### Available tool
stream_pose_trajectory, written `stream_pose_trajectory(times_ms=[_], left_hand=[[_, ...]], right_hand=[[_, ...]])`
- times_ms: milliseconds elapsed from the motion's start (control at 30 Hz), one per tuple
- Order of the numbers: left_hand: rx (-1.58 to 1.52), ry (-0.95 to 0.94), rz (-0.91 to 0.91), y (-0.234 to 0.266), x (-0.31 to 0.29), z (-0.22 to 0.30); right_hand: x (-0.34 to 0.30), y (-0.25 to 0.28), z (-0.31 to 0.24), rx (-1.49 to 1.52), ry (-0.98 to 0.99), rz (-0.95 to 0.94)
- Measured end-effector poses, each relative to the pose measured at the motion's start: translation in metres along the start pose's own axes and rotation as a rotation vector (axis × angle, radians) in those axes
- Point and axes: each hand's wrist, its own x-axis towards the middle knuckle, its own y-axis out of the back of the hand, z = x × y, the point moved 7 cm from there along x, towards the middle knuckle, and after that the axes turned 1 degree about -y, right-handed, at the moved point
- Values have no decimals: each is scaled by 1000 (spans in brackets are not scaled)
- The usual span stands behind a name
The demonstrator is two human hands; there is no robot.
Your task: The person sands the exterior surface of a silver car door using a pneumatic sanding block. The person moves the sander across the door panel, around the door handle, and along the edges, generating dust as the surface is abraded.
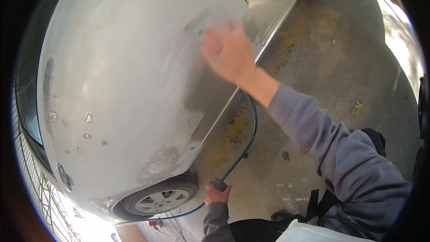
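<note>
Pressure from the right hand, near twelve o'clock on the dull grey car body panel, would best be light and even, with overlapping strokes that follow the curve rather than dig into one spot. The left hand, at six o'clock, had better carry the blue-green hose clear of the surface. The panel appears to lie directly under the right fingers, spreading away toward nine o'clock; blur hides whether they are splayed or pinch a pad, so I cannot tell. The left fingers curl around a dark grey block-like piece at the hose, the wheel at their nine o'clock.
</note>
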Motion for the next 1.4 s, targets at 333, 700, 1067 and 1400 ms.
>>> stream_pose_trajectory(times_ms=[333,700,1067,1400], left_hand=[[88,-23,-9,-2,10,9],[45,45,33,6,8,8],[92,8,-5,-8,16,4],[46,-2,163,9,3,0]], right_hand=[[-64,-28,-49,88,194,-261],[17,29,71,18,-38,85],[-77,-9,12,96,148,-124],[20,37,102,28,-193,160]])
